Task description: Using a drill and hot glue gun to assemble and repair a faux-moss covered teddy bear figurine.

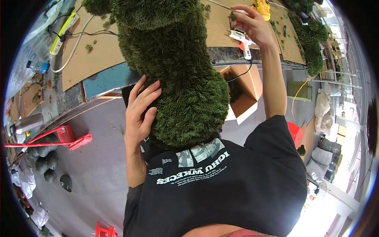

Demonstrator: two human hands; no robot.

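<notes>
A large green artificial topiary (169, 75) of dense foliage, with rounded bulges, lies against my body and reaches up over the workbench. My left hand (139, 112) rests on its left side, fingers spread and lying against the foliage. Raised at the upper right, my right hand (256, 28) has its thumb and fingers pinched on a small green sprig (233, 16). Just below that hand, a white and red glue gun (241, 39) lies on the brown cardboard of the bench. A yellow tool (261, 9) sits beyond the hand, partly cut off.
An open cardboard box (250, 93) stands below the bench edge. At the left are a yellow-green power strip (64, 33) with cables and a red broom (81, 141). More green foliage (314, 47) lies at the right. Loose green scraps (89, 48) dot the cardboard.
</notes>
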